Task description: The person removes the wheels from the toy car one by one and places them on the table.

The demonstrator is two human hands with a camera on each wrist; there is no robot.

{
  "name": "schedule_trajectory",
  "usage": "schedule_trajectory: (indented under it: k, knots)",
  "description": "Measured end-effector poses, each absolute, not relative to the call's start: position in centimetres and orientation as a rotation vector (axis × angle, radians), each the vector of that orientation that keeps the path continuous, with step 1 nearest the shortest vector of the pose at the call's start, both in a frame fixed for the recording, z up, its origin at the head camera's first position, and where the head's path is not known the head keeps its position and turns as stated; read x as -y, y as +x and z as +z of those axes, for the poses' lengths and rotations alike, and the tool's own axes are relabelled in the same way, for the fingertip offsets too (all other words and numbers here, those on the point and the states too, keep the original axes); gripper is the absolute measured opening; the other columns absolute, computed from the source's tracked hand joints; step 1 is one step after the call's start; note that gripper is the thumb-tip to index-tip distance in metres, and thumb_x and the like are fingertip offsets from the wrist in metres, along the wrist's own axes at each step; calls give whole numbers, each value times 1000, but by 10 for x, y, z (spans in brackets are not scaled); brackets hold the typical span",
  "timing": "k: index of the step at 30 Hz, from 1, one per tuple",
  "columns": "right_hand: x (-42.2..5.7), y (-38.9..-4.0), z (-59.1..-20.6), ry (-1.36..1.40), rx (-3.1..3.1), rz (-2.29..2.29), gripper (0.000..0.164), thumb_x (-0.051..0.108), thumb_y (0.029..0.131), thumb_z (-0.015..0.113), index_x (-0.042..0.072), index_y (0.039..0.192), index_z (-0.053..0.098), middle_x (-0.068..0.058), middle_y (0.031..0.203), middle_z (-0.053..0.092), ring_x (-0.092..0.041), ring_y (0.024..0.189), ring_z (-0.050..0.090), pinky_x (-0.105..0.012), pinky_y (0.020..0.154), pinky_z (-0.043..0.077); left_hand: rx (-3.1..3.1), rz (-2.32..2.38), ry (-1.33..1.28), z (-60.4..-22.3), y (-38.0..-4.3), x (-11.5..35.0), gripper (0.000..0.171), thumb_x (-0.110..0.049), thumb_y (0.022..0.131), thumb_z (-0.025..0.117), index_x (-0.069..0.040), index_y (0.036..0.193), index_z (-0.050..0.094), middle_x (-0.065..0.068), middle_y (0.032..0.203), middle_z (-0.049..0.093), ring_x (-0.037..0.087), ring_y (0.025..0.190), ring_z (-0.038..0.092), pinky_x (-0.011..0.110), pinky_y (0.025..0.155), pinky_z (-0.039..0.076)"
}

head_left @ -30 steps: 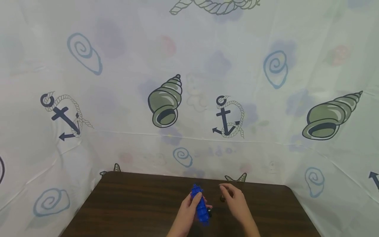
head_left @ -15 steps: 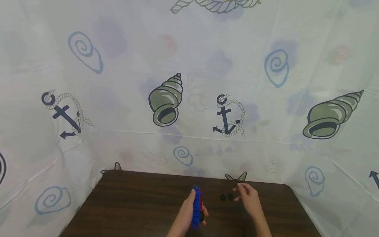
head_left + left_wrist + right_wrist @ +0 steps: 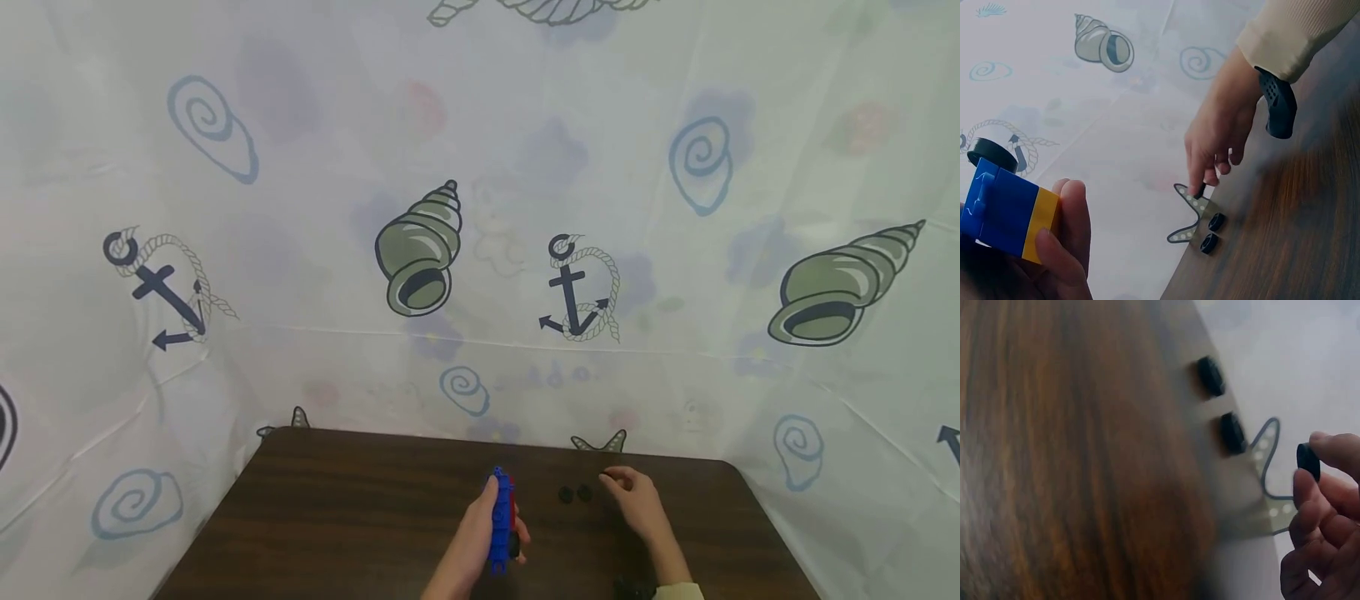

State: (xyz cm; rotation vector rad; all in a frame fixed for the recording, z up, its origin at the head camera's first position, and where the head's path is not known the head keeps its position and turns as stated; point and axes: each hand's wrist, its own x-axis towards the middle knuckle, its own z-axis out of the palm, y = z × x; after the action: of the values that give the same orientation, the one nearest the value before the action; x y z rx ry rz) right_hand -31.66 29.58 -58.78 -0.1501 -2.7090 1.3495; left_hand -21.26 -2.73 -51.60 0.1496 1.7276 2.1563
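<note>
My left hand (image 3: 474,525) grips a blue toy vehicle body (image 3: 500,525), held upright above the table, thumb along its near face. In the left wrist view, this block-built body (image 3: 997,206) has a yellow layer on one side and a black wheel (image 3: 992,155) at one end. A strip of red shows in the head view. Over to the right, my right hand (image 3: 636,496) pinches a small black wheel (image 3: 1308,462) between thumb and fingertips. Beside it, two similar black wheels (image 3: 566,495) (image 3: 585,492) lie on the table, not touching my fingers.
The dark wood table (image 3: 360,508) ends at a white patterned cloth (image 3: 495,283) hanging behind it and at both sides. A black wrist-worn device (image 3: 1277,103) sits by the cuff of the right sleeve (image 3: 1291,44).
My right hand has moved right, away from the vehicle body, and now pinches a wheel. Two wheels on the table have come into full view. My left hand has turned the body, showing its red part.
</note>
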Motion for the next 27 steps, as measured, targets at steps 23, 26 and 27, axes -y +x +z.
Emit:
schedule_trajectory:
  k: [23, 26, 27]
  knots:
    - [-290, -318, -602, -156, 2944, 1084, 38, 29, 104, 71, 8, 136, 71, -2, 90, 62, -18, 67, 52, -35, 56, 38, -1876, 2116, 272, -512, -218, 44, 67, -50, 114, 48, 3, 154, 43, 15, 131, 73, 32, 123, 69, 55, 99, 58]
    - [-290, -318, -603, -151, 2935, 1088, 41, 28, 106, 67, 7, 140, 67, -2, 89, 62, -18, 66, 52, -35, 56, 38, -1881, 2107, 282, -512, -219, 53, 66, -50, 113, 49, 3, 153, 45, 12, 131, 72, 31, 123, 69, 53, 98, 58]
    - [-290, -318, -603, -156, 2925, 1105, 42, 27, 106, 65, 6, 142, 65, -2, 88, 63, -18, 66, 52, -35, 56, 39, -1890, 2106, 286, -512, -220, 56, 66, -50, 113, 50, 3, 152, 45, 12, 131, 72, 30, 123, 69, 52, 98, 59]
